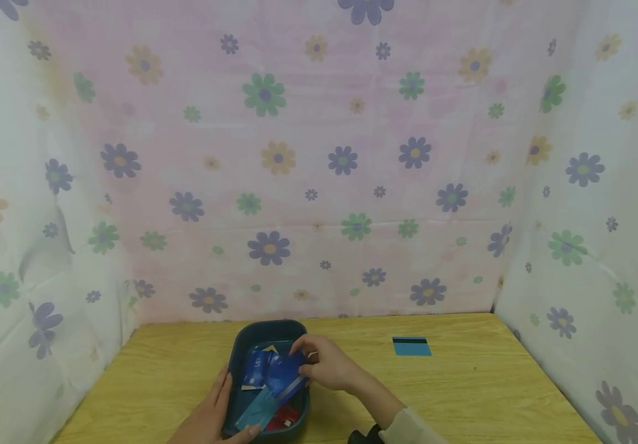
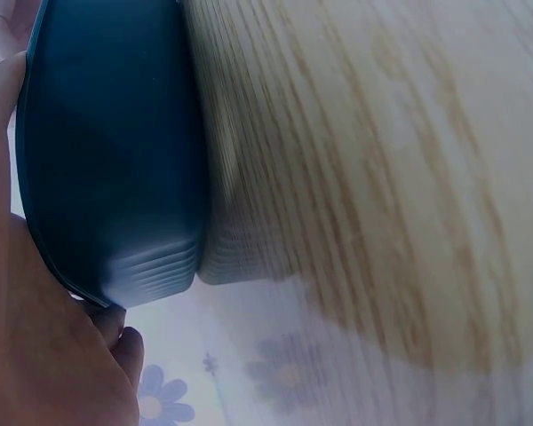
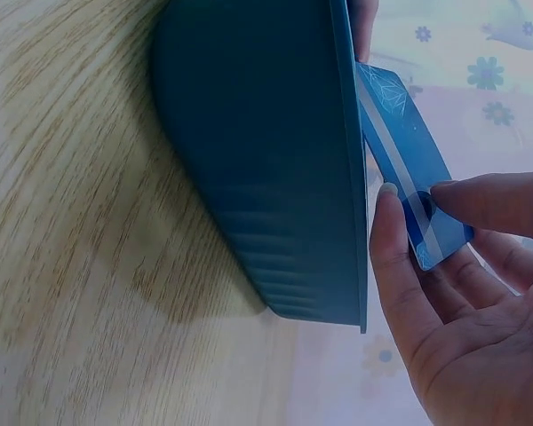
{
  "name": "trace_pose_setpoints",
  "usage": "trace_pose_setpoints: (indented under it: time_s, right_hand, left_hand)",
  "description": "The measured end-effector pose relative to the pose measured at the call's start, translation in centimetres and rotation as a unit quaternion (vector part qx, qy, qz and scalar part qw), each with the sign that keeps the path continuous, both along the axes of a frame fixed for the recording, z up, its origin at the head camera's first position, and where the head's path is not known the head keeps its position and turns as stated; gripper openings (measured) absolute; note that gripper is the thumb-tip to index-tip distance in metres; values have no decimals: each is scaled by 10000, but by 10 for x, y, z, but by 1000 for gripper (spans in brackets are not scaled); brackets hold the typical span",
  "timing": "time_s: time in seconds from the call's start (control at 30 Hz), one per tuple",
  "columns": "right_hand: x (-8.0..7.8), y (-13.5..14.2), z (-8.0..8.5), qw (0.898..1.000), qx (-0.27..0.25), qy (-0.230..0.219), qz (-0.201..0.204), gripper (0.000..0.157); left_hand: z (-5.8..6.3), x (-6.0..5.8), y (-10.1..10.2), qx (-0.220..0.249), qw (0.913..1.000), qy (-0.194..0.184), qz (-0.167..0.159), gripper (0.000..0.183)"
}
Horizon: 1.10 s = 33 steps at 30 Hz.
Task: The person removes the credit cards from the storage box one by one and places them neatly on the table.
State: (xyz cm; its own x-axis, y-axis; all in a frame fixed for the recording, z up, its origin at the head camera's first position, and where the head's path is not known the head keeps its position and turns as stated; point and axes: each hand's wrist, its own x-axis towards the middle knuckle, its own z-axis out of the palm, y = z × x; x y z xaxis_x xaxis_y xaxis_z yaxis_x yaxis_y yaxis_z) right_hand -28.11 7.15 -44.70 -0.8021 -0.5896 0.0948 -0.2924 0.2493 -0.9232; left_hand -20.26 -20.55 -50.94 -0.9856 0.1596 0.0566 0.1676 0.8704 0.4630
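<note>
A dark teal plastic bin stands on the table with several cards in it. My left hand holds the bin's left side, fingers along the outer wall and thumb over the near rim. In the left wrist view that hand lies along the bin's edge. Over the right part of the bin, my right hand pinches a blue card with a pale stripe; the right wrist view shows this card between thumb and fingers. Beneath lie blue cards, a light blue card and a red card.
A light blue card with a black stripe lies on the wood-grain table, right of the bin. Flower-patterned cloth hangs behind and on both sides. Some black object shows beside the right sleeve at the bottom edge.
</note>
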Motion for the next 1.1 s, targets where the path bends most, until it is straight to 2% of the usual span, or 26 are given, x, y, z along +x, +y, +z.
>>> trace_pose_setpoints:
  time_s: [0.33, 0.53, 0.77, 1.1]
  right_hand:
    - [-3, 9, 1, 9999, 33, 143, -74, 30]
    - [-5, 15, 0, 9989, 166, 419, -121, 31]
    - [-2, 18, 7, 9982, 257, 506, -170, 32]
    - [-6, 24, 5, 9977, 239, 599, -217, 31]
  left_hand:
    - [5, 0, 1, 7, 10000, 30, -16, 123]
    - [5, -1, 2, -30, 10000, -18, 44, 124]
    - [4, -1, 2, -16, 10000, -6, 74, 125]
    - [3, 0, 2, -33, 10000, 40, 81, 124]
